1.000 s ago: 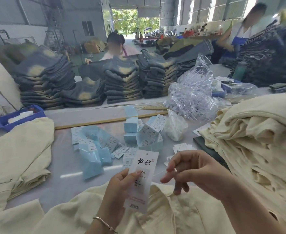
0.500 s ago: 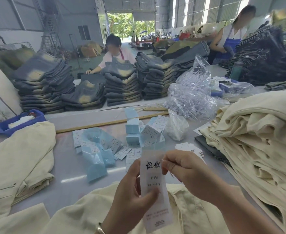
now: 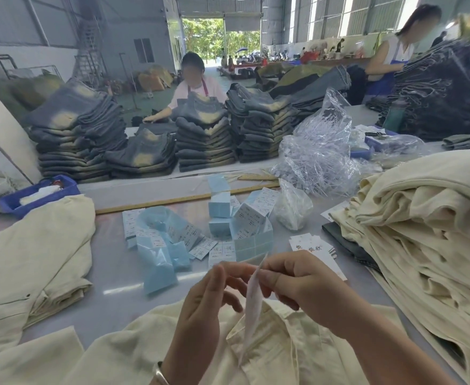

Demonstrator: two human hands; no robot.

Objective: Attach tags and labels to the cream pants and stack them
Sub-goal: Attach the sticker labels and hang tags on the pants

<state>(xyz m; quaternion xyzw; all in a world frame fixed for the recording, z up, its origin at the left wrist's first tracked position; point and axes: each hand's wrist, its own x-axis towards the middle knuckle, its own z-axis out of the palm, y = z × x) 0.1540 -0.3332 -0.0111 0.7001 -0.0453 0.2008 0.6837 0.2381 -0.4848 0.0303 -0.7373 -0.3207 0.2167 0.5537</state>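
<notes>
Tag (image 3: 253, 304) edge-on, pinched by right hand (image 3: 306, 284) fingers over cream pants (image 3: 284, 354) on desk (image 3: 111, 307); left hand (image 3: 200, 309) fingers loosely curled, empty.

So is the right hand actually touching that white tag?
Touching. The head view shows the right hand pinching the white tag's upper edge between thumb and fingers.

A: Where is the camera sitting?

B: It is riding on the person's head, looking forward and down across a grey table (image 3: 70, 309), with wide-angle bending at the edges.

A: How near is it?

B: Very near: the left hand (image 3: 200, 307) and right hand (image 3: 300, 284) are filling the lower centre, while stacked jeans (image 3: 206, 134) and an open doorway (image 3: 220, 40) are lying far ahead.

A: Is another view sharing this scene?

B: No, only this one.
</notes>
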